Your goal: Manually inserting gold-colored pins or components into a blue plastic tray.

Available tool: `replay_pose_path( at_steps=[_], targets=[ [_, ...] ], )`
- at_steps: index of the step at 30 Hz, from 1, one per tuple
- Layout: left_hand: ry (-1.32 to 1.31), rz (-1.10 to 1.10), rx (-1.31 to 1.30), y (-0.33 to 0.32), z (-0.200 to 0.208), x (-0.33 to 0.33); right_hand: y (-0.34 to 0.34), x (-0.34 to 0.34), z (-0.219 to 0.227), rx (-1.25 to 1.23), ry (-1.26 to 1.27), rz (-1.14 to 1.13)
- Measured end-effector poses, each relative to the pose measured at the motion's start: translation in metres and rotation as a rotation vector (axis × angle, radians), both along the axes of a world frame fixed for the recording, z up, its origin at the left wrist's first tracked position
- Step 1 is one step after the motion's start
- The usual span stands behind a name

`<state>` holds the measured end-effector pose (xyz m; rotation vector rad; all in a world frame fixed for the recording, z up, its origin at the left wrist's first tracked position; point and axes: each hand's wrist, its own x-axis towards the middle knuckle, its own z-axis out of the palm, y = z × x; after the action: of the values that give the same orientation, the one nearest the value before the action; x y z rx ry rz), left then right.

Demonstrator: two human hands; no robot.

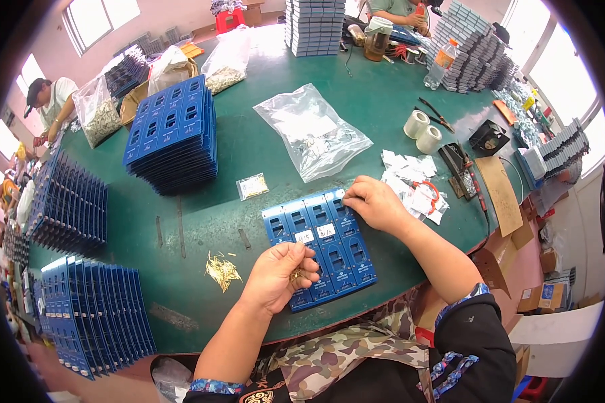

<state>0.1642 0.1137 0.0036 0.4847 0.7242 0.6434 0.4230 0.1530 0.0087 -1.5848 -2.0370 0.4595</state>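
Blue packaging cards (319,250) flat at near table edge, four side by side, two small white labels (315,234) on their upper part. Tall stack of same blue cards (173,134) left of centre. Clear plastic bag (312,131) mid-table, small clear bag (252,186) just left of it. Grey box stacks: far centre (314,25), far right (474,55). Loose white packets (413,183) right of the cards
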Motion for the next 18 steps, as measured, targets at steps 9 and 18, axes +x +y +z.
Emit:
replay_pose_path(
  at_steps=[9, 18],
  targets=[
    [-0.008, -0.003, 0.003, 0.0002, -0.0012, -0.0003, -0.0006, -0.0003, 0.0013, -0.005, -0.038, 0.032],
    [-0.011, -0.003, 0.002, 0.0004, -0.0013, -0.0002, -0.0007, 0.0002, 0.0019, 0.041, -0.133, 0.049]
  ],
)
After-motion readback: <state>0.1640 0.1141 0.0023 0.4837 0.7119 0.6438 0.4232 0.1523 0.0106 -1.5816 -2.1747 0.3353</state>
